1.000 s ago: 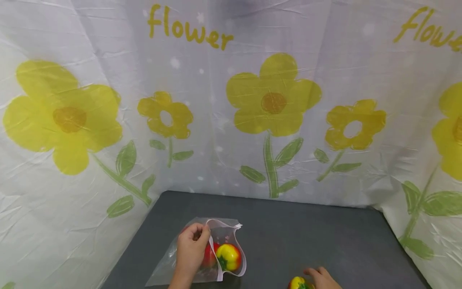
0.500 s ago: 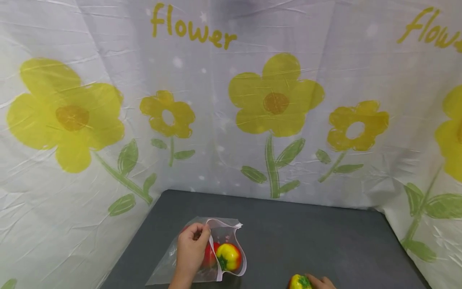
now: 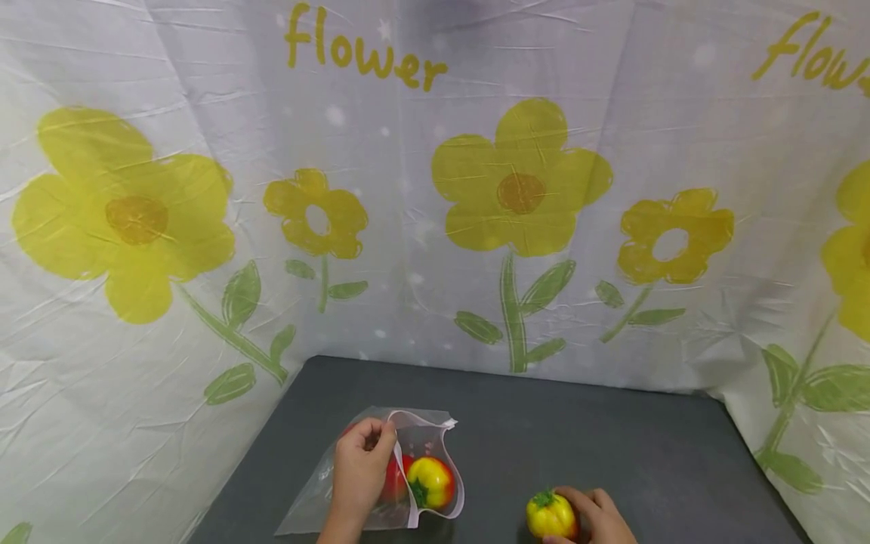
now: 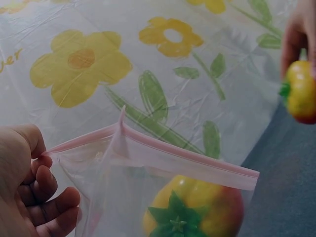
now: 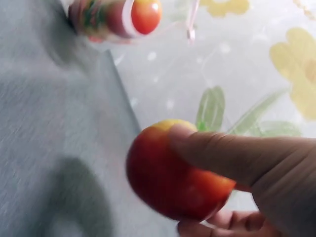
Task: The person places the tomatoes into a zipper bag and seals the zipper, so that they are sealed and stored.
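At far left, the clear zip-top bag lies on the dark grey table, its closed end nearest the table's left edge. The left hand pinches the bag's pink zip strip between thumb and forefinger; its remaining fingers are loosely bent and hold nothing. Inside, a red item shows through the film, kind not determinable. To its right, just inside the mouth, sits a yellow-and-red bell pepper.

The mouth gapes rightward, facing the other hand. A stretch of tabletop separates it from a second bell pepper, which is near but apart from the bag. That pepper is squat, without a marked long axis; its green stem end points up and away from the person. The right hand grips it from the right, thumb on one side, fingertips curled round the other. Its shadow falls apart from it, so I judge it raised. Further right, tabletop extends to the edge beside the flower-printed backdrop.
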`<state>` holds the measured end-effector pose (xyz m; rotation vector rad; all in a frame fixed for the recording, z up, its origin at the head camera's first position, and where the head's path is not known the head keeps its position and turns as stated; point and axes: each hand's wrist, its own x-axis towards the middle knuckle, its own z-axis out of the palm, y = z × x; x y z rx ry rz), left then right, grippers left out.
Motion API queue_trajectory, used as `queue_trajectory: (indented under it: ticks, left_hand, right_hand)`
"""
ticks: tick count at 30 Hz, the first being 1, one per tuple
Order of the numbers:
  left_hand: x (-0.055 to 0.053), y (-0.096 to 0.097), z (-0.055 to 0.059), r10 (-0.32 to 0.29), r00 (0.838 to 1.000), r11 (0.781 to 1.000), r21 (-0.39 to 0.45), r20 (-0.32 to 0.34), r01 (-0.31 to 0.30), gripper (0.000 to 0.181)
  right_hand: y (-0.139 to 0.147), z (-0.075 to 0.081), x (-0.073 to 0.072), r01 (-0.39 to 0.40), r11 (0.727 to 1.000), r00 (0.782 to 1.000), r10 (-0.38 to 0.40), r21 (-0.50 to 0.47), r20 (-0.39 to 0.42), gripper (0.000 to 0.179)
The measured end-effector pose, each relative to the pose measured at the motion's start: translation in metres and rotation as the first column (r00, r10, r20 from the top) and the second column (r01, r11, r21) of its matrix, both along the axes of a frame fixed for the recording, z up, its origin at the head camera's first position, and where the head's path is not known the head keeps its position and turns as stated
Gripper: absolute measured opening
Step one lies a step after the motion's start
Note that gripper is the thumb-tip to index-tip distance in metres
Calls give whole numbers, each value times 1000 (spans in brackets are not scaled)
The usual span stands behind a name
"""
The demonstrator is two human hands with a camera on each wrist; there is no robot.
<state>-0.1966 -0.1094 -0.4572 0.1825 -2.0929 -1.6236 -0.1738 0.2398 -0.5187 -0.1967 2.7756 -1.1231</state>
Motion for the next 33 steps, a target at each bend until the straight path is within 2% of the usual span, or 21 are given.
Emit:
queue_trajectory:
  ticks: [2,4,9,13,19,23,27,31,33]
  left_hand:
    - [0,0,0,-1,1000,1000,-1,5,1,18]
    - [0,0,1,-2,1000,1000,-1,12,2,18]
    - [0,1,2,-7,1000,1000,3,21,7,18]
    - [-1,1,3,-13,1000,1000,2,20,13,18]
    - [-2,1,0,-36,999,999,6,-8,36,19]
    - [-2,1,-1,-41,999,999,3,-22,41,20]
    - [-1,1,-2,-26,1000,1000,-6,-11,26,21]
    - [-1,1,-2,-67,998,997,47,-16,68,21]
    - [-1,0,-2,-94,995,992,79,-17,95,20]
  right_hand:
    - [-13,12,1,52,998,999,-53,-44,-12,64]
    - [-27,23,2,47,994,998,-52,-97,-44,65]
    - [-59,43,0,-106,968,990,81,-227,-118,62]
    - [-82,50,-2,-225,941,970,193,-251,-147,58]
    - [-102,47,-3,-345,912,931,304,-222,-201,51]
    - [-105,42,-2,-387,893,911,333,-228,-242,45]
    - [-107,39,-1,-405,893,894,341,-198,-290,43]
    - [-113,39,-2,-402,899,891,339,-176,-302,42]
    - [-117,41,-3,-392,901,900,333,-188,-281,43]
